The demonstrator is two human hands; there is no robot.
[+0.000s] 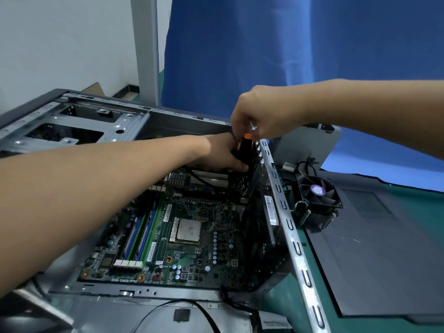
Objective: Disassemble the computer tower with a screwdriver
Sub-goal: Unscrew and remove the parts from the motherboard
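Note:
The open computer tower point(295, 239) lies on its side, its green motherboard point(192, 236) with a bare CPU point(188, 230) facing up. My right hand point(259, 114) grips the top of a screwdriver point(247, 145) with a black handle and orange collar, held upright at the case's far right corner. My left hand point(223, 155) reaches inside the case and its fingers wrap the lower part of the screwdriver handle. The screwdriver's tip is hidden behind the hands and the case rim.
A removed CPU cooler fan point(318, 195) sits on the detached dark side panel point(374, 251) to the right of the case. The metal drive cage point(72, 126) fills the case's far left. A black cable point(192, 308) loops near the front edge. Blue cloth point(288, 44) hangs behind.

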